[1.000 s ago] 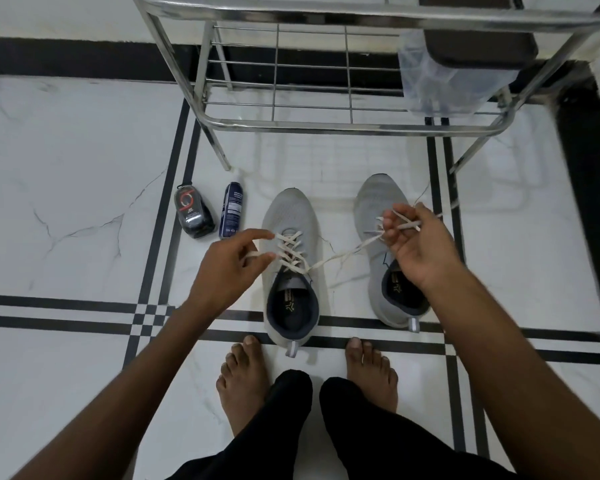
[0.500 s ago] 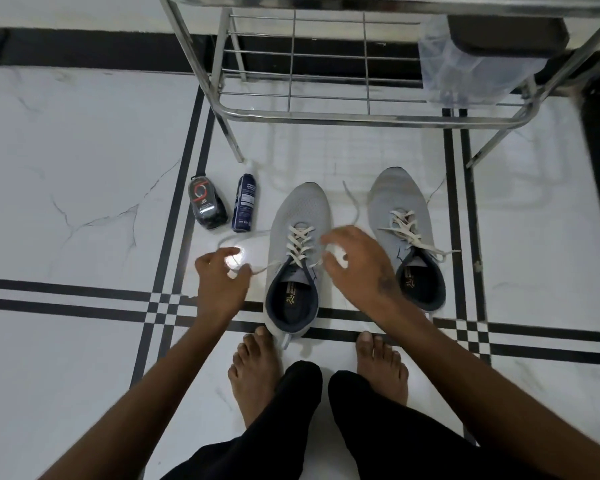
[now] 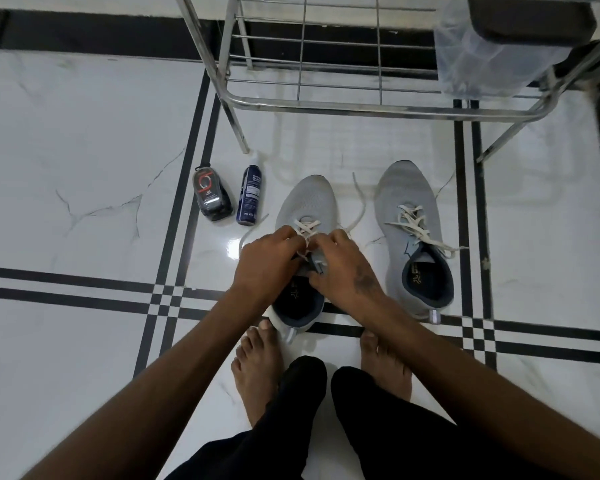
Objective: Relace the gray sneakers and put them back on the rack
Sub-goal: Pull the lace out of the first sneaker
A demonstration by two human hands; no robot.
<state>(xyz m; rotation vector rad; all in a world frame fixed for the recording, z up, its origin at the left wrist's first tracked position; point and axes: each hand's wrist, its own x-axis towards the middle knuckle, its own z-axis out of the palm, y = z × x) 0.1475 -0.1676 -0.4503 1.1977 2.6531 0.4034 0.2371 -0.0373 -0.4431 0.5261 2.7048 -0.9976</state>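
Both hands have closed in from the lace ends: the left hand (image 3: 269, 259) and right hand (image 3: 340, 263) now pinch the white laces at the tongue of the left gray sneaker (image 3: 305, 209) on the floor before the rack (image 3: 361, 109), suggesting tying begins.

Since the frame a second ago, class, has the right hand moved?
Yes. The right hand has left the right sneaker and crossed leftward to the left sneaker, meeting the left hand at its laces.
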